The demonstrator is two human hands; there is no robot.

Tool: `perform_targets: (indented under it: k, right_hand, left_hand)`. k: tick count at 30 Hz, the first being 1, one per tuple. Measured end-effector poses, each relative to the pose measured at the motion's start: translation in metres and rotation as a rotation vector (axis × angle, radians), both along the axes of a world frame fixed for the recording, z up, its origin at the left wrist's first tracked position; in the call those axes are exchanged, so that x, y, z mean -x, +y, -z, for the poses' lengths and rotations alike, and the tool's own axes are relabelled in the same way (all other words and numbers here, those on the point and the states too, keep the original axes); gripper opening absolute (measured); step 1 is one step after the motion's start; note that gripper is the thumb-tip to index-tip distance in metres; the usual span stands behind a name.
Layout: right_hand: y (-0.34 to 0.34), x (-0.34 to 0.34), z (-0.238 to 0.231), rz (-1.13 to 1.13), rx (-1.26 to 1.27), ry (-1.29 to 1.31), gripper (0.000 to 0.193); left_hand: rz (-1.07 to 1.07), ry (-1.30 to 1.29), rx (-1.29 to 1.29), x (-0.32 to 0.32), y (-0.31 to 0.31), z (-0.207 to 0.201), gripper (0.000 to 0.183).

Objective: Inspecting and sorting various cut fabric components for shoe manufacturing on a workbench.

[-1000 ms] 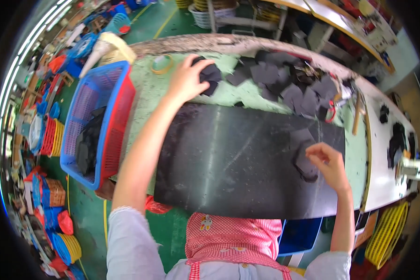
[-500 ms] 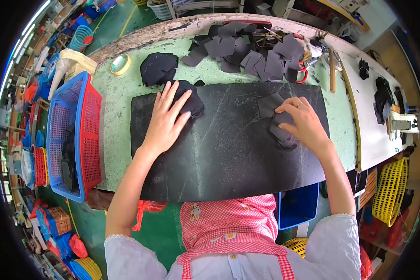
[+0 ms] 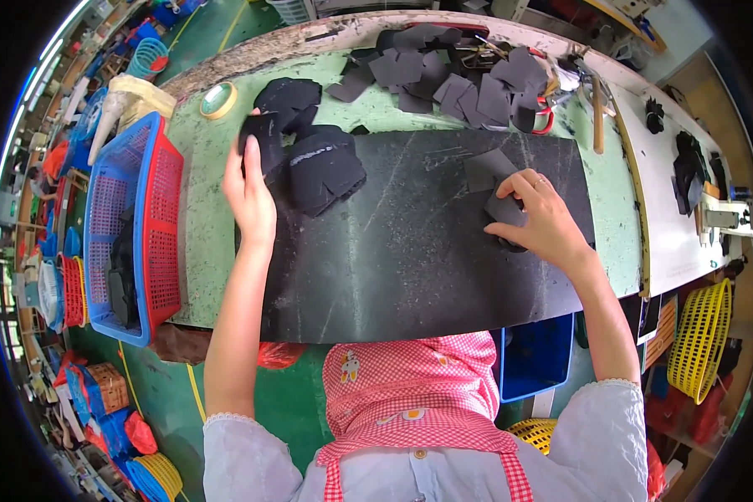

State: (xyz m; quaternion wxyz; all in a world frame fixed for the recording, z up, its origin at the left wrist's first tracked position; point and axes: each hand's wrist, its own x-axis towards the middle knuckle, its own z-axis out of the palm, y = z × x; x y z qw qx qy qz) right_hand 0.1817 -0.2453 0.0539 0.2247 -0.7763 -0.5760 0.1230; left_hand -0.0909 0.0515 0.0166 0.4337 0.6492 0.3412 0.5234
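Observation:
At the left edge of the black mat [image 3: 410, 276], my left hand [image 3: 253, 201] is closed on a black cut piece [image 3: 264, 134], its thumb over the near side. Beside it on the mat lies a stack of black cut pieces [image 3: 326, 176], the top one crossed by a pale streak. Another black pile [image 3: 289, 100] sits just beyond on the green table. Over the mat's right side, my right hand [image 3: 544, 219] is curled, thumb and fingers gripping a dark grey cut piece [image 3: 504, 211]. A further grey piece [image 3: 484, 170] lies flat under its fingertips' far side.
Loose grey pieces [image 3: 402, 71] are heaped at the back, near red-handled scissors [image 3: 545, 117] and a wooden-handled tool [image 3: 597, 117]. A tape roll [image 3: 218, 100] lies back left. A blue basket [image 3: 151, 251] nested with a red one stands left. Below the table is a blue bin [image 3: 534, 368].
My left hand has left the stack on the mat and moved left, taking hold of a black piece. My right hand has stayed nearly in place, its fingers closing further on the grey piece.

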Motion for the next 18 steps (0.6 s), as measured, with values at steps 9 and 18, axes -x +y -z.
perform_targets:
  k: [9, 18]
  right_hand:
    - [-0.007, -0.02, 0.001, 0.067, 0.029, 0.375, 0.014]
    - [-0.012, -0.051, 0.009, 0.521, -0.413, 0.755, 0.015]
  left_hand:
    - [0.84, 0.772, -0.539, 0.025, -0.159, -0.011, 0.058]
    - [0.818, 0.621, -0.664, -0.099, -0.197, 0.019, 0.062]
